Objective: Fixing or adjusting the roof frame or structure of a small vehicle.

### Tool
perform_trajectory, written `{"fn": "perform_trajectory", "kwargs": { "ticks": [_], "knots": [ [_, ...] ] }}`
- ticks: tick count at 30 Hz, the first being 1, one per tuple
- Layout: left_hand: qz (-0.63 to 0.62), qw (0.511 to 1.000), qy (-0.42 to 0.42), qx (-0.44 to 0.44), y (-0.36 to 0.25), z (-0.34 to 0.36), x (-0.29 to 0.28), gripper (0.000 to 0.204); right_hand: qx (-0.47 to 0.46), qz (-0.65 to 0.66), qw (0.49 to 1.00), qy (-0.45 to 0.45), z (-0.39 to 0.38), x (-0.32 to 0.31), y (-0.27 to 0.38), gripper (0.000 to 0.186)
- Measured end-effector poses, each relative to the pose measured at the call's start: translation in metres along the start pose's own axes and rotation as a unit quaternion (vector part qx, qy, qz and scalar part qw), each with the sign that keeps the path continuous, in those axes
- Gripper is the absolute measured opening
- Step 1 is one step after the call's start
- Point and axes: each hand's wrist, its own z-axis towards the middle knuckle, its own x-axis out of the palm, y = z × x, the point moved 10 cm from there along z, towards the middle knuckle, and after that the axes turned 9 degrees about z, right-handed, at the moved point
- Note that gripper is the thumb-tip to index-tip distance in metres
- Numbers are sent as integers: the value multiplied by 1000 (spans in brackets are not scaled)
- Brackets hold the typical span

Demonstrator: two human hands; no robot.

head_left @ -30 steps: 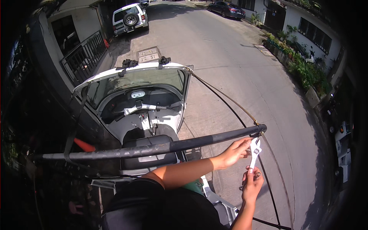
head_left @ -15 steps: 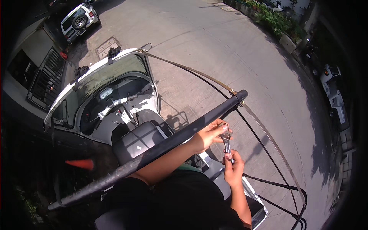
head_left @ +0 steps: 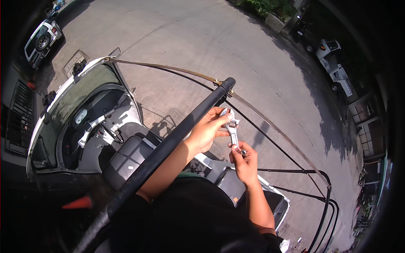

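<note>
Both my hands hold a silver adjustable wrench [head_left: 233, 135], its jaw end up and its handle pointing down. My left hand [head_left: 206, 131] reaches under the black bar and pinches the wrench at its jaws, thumb beside the adjusting screw. Lower down, my right hand [head_left: 244, 163] is closed round the handle. A small round metal end [head_left: 243, 152] shows by the right fingers; whether it belongs to the wrench or is a separate piece I cannot tell. The thick black bar [head_left: 168, 145] crosses just above my left forearm.
Brown metal strips [head_left: 270, 118] bolt to the bar's end. Below is an open white vehicle with a windshield [head_left: 76, 105] and a grey seat [head_left: 128, 162]. Black tube frames [head_left: 327, 202] stand at right. A parked white car [head_left: 42, 42] and a small white truck [head_left: 335, 69] flank the concrete road.
The view has turned, so the vehicle and bar sit further left. Both hands stay on the wrench, whose jaws now show more plainly; my left fingers have shifted on them.
</note>
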Motion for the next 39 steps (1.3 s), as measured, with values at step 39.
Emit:
{"fn": "perform_trajectory", "kwargs": {
  "ticks": [39],
  "knots": [
    [-36,980,-127,150,-23,4,21,18,128,-1,992,-21,69,-66,8,31]
  ]
}}
